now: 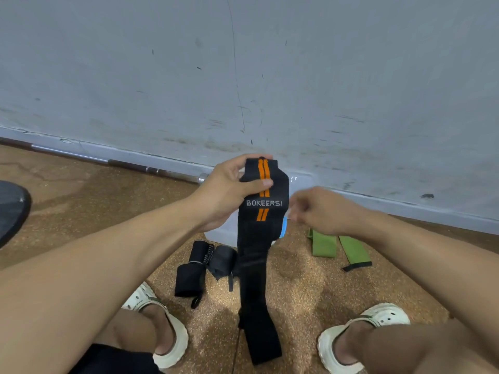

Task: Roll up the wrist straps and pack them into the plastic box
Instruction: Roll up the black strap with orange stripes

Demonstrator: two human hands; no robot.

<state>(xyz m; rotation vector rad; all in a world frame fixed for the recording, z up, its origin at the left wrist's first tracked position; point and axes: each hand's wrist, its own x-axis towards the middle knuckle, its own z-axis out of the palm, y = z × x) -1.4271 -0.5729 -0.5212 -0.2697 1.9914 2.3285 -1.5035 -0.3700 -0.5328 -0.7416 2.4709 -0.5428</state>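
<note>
My left hand (229, 190) grips the top end of a black wrist strap (259, 238) with orange stripes and white lettering. The strap hangs unrolled down toward the floor between my feet. My right hand (316, 209) is blurred beside the strap's right edge with its fingers curled; whether it pinches anything is unclear. The clear plastic box (224, 233) stands on the floor behind the strap, mostly hidden. Rolled black straps (194, 271) lie in front of the box. Two green straps (340, 247) lie flat to the right.
A grey scuffed wall (270, 76) stands close ahead, with a steel barbell (151, 170) lying along its base. A dark object (10, 209) sits at the far left. My feet in white clogs (162, 327) rest on the brown speckled floor.
</note>
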